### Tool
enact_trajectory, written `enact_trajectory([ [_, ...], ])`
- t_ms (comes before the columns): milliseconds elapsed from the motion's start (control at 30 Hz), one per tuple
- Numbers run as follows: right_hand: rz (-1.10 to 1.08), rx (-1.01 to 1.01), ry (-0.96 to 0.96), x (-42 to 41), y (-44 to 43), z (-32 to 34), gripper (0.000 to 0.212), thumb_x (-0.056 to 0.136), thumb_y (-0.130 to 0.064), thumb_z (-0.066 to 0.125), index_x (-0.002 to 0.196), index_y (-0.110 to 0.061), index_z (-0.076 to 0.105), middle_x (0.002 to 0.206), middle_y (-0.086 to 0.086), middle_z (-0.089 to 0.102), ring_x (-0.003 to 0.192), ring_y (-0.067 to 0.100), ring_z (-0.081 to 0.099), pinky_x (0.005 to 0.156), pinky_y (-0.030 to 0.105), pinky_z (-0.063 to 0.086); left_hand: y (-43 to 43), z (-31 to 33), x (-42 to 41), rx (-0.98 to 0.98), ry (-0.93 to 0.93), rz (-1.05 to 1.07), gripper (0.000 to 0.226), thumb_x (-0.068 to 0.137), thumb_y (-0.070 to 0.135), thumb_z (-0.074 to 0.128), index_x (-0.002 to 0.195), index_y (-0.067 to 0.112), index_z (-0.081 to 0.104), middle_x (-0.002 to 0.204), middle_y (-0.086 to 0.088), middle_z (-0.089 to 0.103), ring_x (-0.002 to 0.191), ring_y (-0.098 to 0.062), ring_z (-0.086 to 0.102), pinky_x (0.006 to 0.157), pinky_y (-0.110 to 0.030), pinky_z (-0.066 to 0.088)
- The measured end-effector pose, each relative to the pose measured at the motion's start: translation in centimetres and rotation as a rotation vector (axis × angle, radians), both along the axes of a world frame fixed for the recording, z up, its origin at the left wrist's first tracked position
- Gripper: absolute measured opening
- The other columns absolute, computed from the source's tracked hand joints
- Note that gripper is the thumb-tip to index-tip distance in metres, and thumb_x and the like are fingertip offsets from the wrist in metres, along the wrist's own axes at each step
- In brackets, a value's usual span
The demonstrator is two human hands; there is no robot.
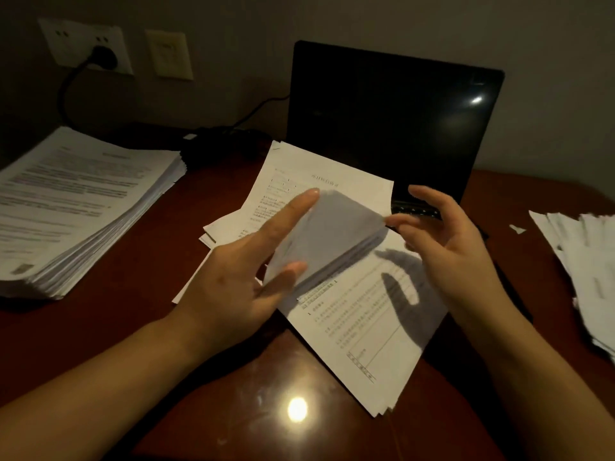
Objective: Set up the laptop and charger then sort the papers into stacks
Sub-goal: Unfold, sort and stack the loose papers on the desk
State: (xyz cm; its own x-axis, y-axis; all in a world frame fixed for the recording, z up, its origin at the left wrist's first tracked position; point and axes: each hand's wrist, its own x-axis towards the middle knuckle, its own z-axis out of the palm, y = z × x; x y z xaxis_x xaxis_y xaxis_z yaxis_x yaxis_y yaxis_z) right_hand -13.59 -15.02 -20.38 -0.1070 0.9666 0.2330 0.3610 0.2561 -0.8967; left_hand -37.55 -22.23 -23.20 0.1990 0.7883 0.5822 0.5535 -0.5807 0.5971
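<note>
A black laptop [392,111] stands open with a dark screen at the back of the desk. Its charger brick [219,141] lies to the left, and the cord runs up to a plug [104,58] in the wall socket. In front of the laptop lies a loose pile of printed papers [359,327]. My left hand [246,271] pinches a lifted bundle of sheets [326,234] between thumb and forefinger. My right hand [446,241] pinches that bundle's right corner with its fingertips, the other fingers spread.
A tall stack of printed papers [76,207] sits at the left of the reddish wooden desk [139,314]. Another spread of papers [585,267] lies at the right edge. A small paper scrap [517,229] lies beside it. A lamp glare shows on the desk front.
</note>
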Motion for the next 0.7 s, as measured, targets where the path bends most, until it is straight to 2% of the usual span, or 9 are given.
enact_trajectory([
  [67, -0.099, -0.009, -0.281, 0.9, 0.8, -0.1, 0.054, 0.097, -0.02, 0.064, 0.146, -0.031, 0.044, 0.135, -0.004, 0.062, 0.117, 0.01, 0.06, 0.09, 0.027, 0.051, 0.0, -0.3, 0.0, 0.038, 0.049, -0.018, 0.067, 0.097, 0.042, 0.051, 0.151, 0.052, 0.014, 0.131, 0.052, 0.035, 0.115, 0.02, 0.048, 0.074, 0.001, 0.046],
  [100, -0.116, -0.044, -0.378, 1.1, 1.0, -0.1, 0.057, 0.096, -0.022, 0.066, 0.147, -0.031, 0.043, 0.139, -0.001, 0.058, 0.116, 0.013, 0.057, 0.088, 0.028, 0.047, 0.1, -0.4, -0.1, 0.058, 0.082, -0.017, 0.063, 0.098, 0.04, 0.048, 0.152, 0.048, 0.017, 0.13, 0.044, 0.042, 0.111, 0.01, 0.054, 0.07, 0.0, 0.048],
  [133, -0.115, -0.082, -0.439, 1.4, 1.1, 0.0, 0.061, 0.094, -0.024, 0.068, 0.148, -0.03, 0.041, 0.139, 0.001, 0.057, 0.112, 0.014, 0.055, 0.087, 0.029, 0.046, 0.2, -0.5, -0.1, 0.084, 0.133, -0.025, 0.06, 0.099, 0.036, 0.047, 0.152, 0.046, 0.022, 0.127, 0.031, 0.05, 0.107, 0.0, 0.058, 0.07, -0.003, 0.051],
  [200, -0.091, -0.147, -0.542, 1.6, 1.2, 0.3, 0.069, 0.092, -0.028, 0.071, 0.152, -0.028, 0.036, 0.138, 0.004, 0.057, 0.11, 0.016, 0.055, 0.09, 0.032, 0.047, 0.5, -1.0, -0.2, 0.134, 0.276, -0.064, 0.051, 0.099, 0.028, 0.047, 0.148, 0.039, 0.038, 0.123, 0.007, 0.058, 0.103, -0.01, 0.061, 0.071, -0.011, 0.055],
  [300, -0.078, -0.222, -0.706, 1.7, 1.5, 0.8, 0.084, 0.086, -0.039, 0.076, 0.155, -0.032, 0.027, 0.141, 0.006, 0.053, 0.125, 0.027, 0.054, 0.102, 0.045, 0.05, 0.5, -1.2, -0.1, 0.088, 0.422, -0.08, 0.043, 0.095, 0.037, 0.047, 0.138, 0.032, 0.053, 0.117, -0.002, 0.065, 0.096, -0.018, 0.067, 0.06, -0.018, 0.056],
  [367, -0.079, -0.254, -0.768, 1.6, 1.8, 1.0, 0.093, 0.081, -0.047, 0.078, 0.156, -0.036, 0.022, 0.145, 0.007, 0.05, 0.13, 0.032, 0.05, 0.104, 0.053, 0.049, 0.3, -1.2, 0.3, 0.071, 0.473, -0.069, 0.044, 0.094, 0.044, 0.047, 0.134, 0.03, 0.056, 0.112, -0.002, 0.069, 0.091, -0.017, 0.069, 0.059, -0.02, 0.056],
  [467, -0.047, -0.288, -0.813, 1.7, 2.3, 1.3, 0.103, 0.076, -0.057, 0.079, 0.157, -0.038, 0.018, 0.154, 0.01, 0.042, 0.136, 0.036, 0.045, 0.107, 0.057, 0.045, 0.2, -0.9, 0.7, 0.092, 0.469, -0.021, 0.04, 0.093, 0.041, 0.05, 0.126, 0.022, 0.063, 0.103, -0.002, 0.073, 0.081, -0.017, 0.072, 0.058, -0.017, 0.053],
  [600, -0.004, -0.295, -0.824, 2.1, 2.5, 2.0, 0.108, 0.074, -0.052, 0.082, 0.158, -0.033, 0.018, 0.155, 0.011, 0.042, 0.132, 0.033, 0.05, 0.101, 0.046, 0.051, -0.7, -0.6, 1.4, 0.043, 0.44, 0.078, 0.035, 0.086, 0.021, 0.073, 0.121, 0.02, 0.07, 0.105, -0.002, 0.074, 0.086, -0.02, 0.072, 0.066, -0.019, 0.053],
  [700, 0.032, -0.249, -0.771, 2.5, 2.0, 2.2, 0.101, 0.076, -0.045, 0.083, 0.157, -0.032, 0.023, 0.145, 0.009, 0.052, 0.12, 0.026, 0.058, 0.092, 0.038, 0.052, -1.4, -0.1, 2.3, -0.013, 0.381, 0.145, 0.036, 0.089, 0.017, 0.072, 0.124, 0.025, 0.07, 0.107, 0.0, 0.073, 0.091, -0.019, 0.068, 0.072, -0.021, 0.048],
])
